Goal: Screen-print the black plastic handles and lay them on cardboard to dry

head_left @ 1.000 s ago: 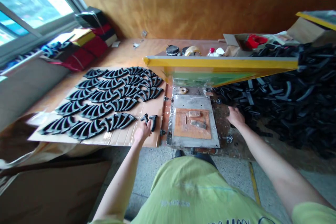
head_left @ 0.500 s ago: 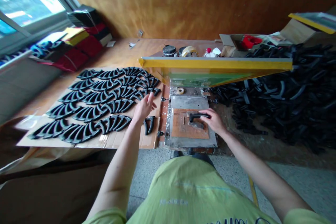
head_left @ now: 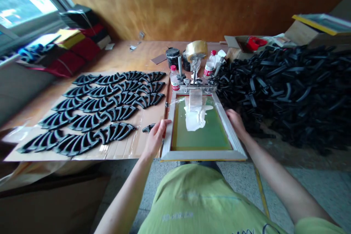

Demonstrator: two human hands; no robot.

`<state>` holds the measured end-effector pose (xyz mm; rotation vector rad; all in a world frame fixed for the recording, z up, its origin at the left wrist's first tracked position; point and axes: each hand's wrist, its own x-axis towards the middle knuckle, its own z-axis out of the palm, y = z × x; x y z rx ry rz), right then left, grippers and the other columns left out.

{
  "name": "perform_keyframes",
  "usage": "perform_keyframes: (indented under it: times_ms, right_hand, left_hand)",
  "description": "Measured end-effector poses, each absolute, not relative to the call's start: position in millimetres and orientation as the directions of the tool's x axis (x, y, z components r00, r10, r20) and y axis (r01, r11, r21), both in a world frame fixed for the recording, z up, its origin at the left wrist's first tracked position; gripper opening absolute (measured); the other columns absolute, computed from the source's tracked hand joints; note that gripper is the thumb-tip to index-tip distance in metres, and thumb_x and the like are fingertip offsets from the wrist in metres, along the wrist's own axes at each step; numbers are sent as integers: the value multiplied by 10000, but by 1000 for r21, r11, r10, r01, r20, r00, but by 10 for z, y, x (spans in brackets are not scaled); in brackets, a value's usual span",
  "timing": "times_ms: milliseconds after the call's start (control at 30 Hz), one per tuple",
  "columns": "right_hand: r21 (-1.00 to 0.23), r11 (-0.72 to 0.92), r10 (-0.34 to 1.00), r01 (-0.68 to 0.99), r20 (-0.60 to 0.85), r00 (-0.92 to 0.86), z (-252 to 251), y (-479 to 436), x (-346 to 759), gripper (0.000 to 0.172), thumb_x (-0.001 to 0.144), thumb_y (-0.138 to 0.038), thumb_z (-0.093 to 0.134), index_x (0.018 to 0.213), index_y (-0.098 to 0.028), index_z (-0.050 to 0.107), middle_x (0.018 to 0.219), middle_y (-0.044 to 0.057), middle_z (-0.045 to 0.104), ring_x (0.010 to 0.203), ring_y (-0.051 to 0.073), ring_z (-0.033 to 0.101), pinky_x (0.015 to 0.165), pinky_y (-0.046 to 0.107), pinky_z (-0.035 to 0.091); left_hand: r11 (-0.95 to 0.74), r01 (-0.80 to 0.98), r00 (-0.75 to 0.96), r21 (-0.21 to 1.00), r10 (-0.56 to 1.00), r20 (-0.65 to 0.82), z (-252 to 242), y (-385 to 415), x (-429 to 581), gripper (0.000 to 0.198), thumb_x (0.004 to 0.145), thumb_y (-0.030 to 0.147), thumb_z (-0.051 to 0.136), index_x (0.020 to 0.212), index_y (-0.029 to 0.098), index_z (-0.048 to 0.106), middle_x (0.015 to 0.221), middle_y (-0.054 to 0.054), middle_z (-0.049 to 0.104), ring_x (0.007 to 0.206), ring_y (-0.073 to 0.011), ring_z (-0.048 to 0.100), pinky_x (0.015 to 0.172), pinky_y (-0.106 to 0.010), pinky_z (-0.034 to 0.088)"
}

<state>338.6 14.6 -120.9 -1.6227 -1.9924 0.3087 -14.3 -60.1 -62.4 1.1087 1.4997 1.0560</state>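
A screen-printing frame [head_left: 203,155] with green mesh lies flat on the bench in front of me. White ink [head_left: 195,116] is smeared on the mesh. My left hand [head_left: 155,137] grips the frame's left rail, fingers curled over it. My right hand [head_left: 236,123] rests on the right rail, fingers on its edge. A single black curved plastic part [head_left: 148,128] lies just left of my left hand, on the cardboard sheet [head_left: 120,150].
Rows of black curved parts [head_left: 104,106] cover the cardboard on the left. A big heap of the same black parts [head_left: 290,87] fills the right side. Bottles, a tape roll [head_left: 196,49] and a black jar [head_left: 172,57] stand behind the frame. Folded fabrics [head_left: 74,44] lie by the window.
The frame, raised before, now lies flat over the base plate. Both hands moved onto its side rails; the right hand left the black part it had set on the plate.
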Motion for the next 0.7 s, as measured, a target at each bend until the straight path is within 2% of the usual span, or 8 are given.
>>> perform_keyframes:
  times_ms: [100, 200, 233, 367, 400, 533, 633, 700]
  right_hand:
    - [-505, 240, 930, 829, 366, -47, -926, 404, 3304, 344, 923, -301, 496, 1190, -186, 679, 1106, 128, 649, 856, 231, 639, 840, 423, 546]
    - [-404, 404, 891, 821, 378, -252, -712, 553, 2840, 534, 822, -295, 703, 1326, -182, 566, 1298, 146, 567, 1039, 251, 610, 913, 403, 523]
    - [-352, 444, 883, 824, 331, -335, -683, 560, 2669, 528, 800, -274, 735, 1295, -178, 576, 1271, 142, 586, 1077, 261, 595, 918, 399, 515]
    - [-224, 502, 863, 835, 62, -502, -781, 342, 2289, 131, 859, -180, 647, 988, -168, 657, 989, 96, 692, 956, 237, 627, 827, 339, 505]
    - [-211, 526, 846, 824, 33, -532, -830, 240, 2291, 102, 875, -151, 597, 953, -164, 662, 963, 95, 697, 932, 230, 632, 813, 331, 499]
    - [-252, 699, 696, 670, 21, -718, -907, -93, 2483, 266, 844, -55, 490, 967, -180, 690, 979, 81, 710, 914, 203, 637, 787, 305, 479]
    - [-319, 738, 625, 595, -9, -781, -827, -94, 2561, 217, 808, -86, 553, 892, -221, 700, 908, 30, 718, 831, 181, 643, 719, 276, 462]
    - [-323, 702, 675, 635, 17, -737, -803, -36, 2537, 176, 803, -107, 583, 859, -226, 701, 878, 26, 716, 827, 191, 647, 702, 278, 456]
  left_hand:
    - [315, 170, -109, 934, 948, -300, -1074, -720, -121, 668, 841, 580, 603, 1383, 193, 554, 700, 15, 621, 547, -114, 514, 507, -212, 400]
    - [359, 224, -131, 906, 932, -337, -1350, -707, -95, 707, 829, 490, 642, 1464, 231, 470, 698, 32, 631, 560, -115, 549, 526, -207, 409]
    - [365, 240, -138, 900, 930, -340, -1400, -692, -95, 692, 833, 468, 641, 1464, 238, 472, 706, 31, 641, 572, -117, 564, 532, -208, 413]
    - [374, 276, -150, 885, 927, -345, -1483, -660, -116, 634, 842, 436, 635, 1430, 226, 519, 750, 3, 682, 609, -136, 603, 546, -217, 430]
    - [376, 278, -152, 884, 926, -346, -1493, -662, -118, 628, 842, 441, 633, 1421, 218, 529, 759, -5, 687, 618, -143, 611, 549, -221, 435]
    - [387, 249, -165, 888, 920, -355, -1530, -680, -105, 639, 837, 486, 622, 1404, 200, 545, 793, -28, 699, 657, -171, 636, 562, -236, 453]
    - [389, 226, -158, 893, 919, -360, -1541, -682, -99, 651, 827, 512, 624, 1392, 197, 552, 813, -36, 702, 668, -177, 640, 564, -242, 458]
    - [381, 209, -136, 901, 923, -359, -1538, -682, -105, 661, 829, 529, 615, 1395, 193, 546, 823, -39, 702, 669, -175, 639, 568, -243, 461]
